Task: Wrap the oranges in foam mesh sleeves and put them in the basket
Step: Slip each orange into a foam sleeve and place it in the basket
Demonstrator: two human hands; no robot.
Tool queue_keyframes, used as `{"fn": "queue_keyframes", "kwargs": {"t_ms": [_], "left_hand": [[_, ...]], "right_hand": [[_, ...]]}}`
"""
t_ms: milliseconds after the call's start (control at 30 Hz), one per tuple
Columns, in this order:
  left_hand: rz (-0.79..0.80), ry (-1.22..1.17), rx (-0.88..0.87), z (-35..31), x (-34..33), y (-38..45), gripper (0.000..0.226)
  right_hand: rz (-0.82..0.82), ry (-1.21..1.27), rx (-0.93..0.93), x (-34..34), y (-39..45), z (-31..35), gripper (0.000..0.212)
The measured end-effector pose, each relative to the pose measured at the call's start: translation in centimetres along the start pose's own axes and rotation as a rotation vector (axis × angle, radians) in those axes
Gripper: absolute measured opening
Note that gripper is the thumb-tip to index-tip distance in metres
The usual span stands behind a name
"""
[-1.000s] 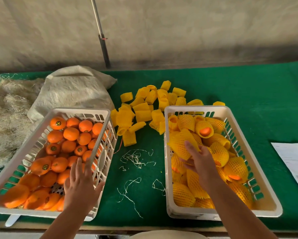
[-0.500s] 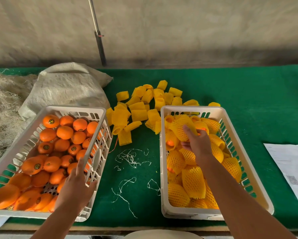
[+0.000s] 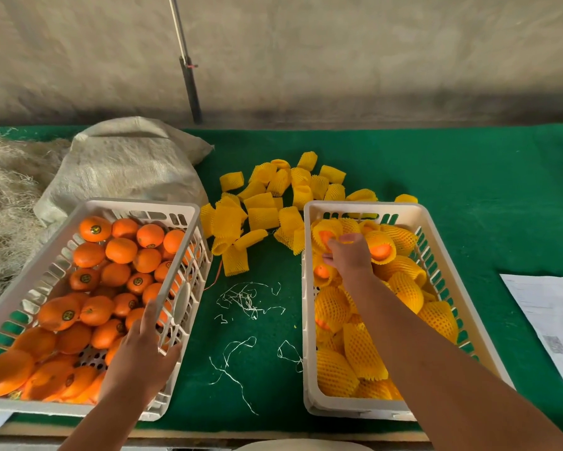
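Right grip [image 3: 350, 255] loosely curled over soft, springy wrapped orange [image 3: 327, 236] at basket's [image 3: 309, 320] far-left corner; clasp round its middle.

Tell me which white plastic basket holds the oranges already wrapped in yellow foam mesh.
The white plastic basket on the right, where the right hand reaches; the left basket holds bare oranges.

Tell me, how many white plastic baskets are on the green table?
2. The left basket, holding bare oranges, stands at the front left; the left hand touches its rim. The right basket, holding sleeved oranges, stands at the front right.
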State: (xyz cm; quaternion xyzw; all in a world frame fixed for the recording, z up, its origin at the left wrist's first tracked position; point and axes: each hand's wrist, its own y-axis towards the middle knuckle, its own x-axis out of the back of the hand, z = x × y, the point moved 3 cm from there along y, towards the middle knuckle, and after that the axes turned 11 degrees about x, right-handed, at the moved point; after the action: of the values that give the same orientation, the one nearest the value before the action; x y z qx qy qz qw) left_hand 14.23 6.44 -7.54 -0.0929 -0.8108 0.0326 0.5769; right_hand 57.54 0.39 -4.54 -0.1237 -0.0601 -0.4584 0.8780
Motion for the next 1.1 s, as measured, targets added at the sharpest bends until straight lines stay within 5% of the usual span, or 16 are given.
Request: {"fn": "queue_keyframes", "kwargs": {"t_ms": [167, 333, 567, 833, 967, 1100], "left_hand": [[-0.004, 0.007, 0.001, 0.2, -0.3, 0.2, 0.109], [0.010, 0.003, 0.001, 0.4, -0.5, 0.3, 0.108], [0.053, -0.086, 0.009, 0.2, 0.0, 0.4, 0.104], [0.176, -0.505, 0.180, 1.2, 2.9, 3.5, 0.025], [0.132, -0.354, 0.217, 3.3, 3.0, 6.7, 0.021], [0.162, -0.040, 0.219, 5.5, 2.2, 9.5, 0.050]], "right_hand": [[-0.024, -0.080, 0.056, 0.8, -1.6, -0.6, 0.034], [-0.042, -0.217, 0.338, 0.0, -6.6, -0.8, 0.017], [0.149, -0.537, 0.625, -4.3, -12.4, -2.2, 0.047], [0.203, -0.871, 0.825, -5.0, -11.8, -3.2, 0.045], [0.246, -0.849, 0.893, -5.2, -11.9, -3.1, 0.039], [0.300, -0.821, 0.867, -5.4, -12.3, -2.8, 0.029]]}}
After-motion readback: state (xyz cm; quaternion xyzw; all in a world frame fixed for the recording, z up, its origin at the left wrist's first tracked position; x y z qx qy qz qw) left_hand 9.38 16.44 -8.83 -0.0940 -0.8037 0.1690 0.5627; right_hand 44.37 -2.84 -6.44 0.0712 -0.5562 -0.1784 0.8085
